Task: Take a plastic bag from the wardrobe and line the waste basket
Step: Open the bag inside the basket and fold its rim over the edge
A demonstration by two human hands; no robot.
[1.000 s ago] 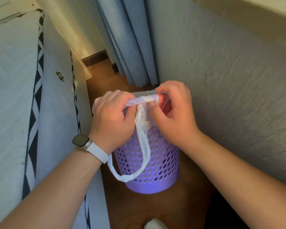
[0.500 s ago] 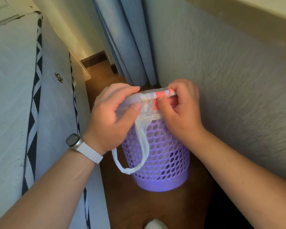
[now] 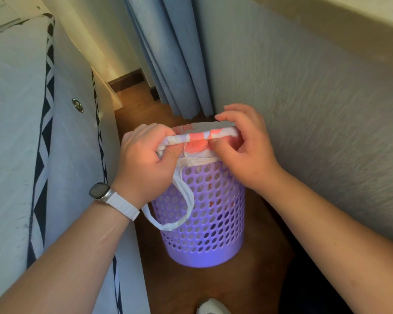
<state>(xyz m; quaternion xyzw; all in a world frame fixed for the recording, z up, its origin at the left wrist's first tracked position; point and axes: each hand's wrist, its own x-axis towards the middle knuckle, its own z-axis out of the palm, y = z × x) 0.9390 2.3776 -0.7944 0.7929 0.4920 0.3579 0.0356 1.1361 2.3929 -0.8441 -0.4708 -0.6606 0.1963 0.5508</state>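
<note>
A purple perforated waste basket [image 3: 204,225] stands on the wooden floor between a mattress and a wall. A white plastic bag with red print [image 3: 197,141] sits inside it, its edge folded over the near rim. My left hand [image 3: 145,162] grips the bag's edge at the left of the rim. My right hand [image 3: 243,141] pinches the bag's edge on the right of the rim. One bag handle loop [image 3: 175,214] hangs down outside the basket's front. The basket's inside is hidden by my hands.
A grey mattress with black-and-white trim [image 3: 43,155] stands close on the left. A textured wall [image 3: 304,109] is tight on the right. Blue curtains [image 3: 173,60] hang behind the basket. A white shoe tip [image 3: 211,307] shows at the bottom edge.
My hands have moved apart along the rim, spreading the bag's edge wider over it. The red print shows more now.
</note>
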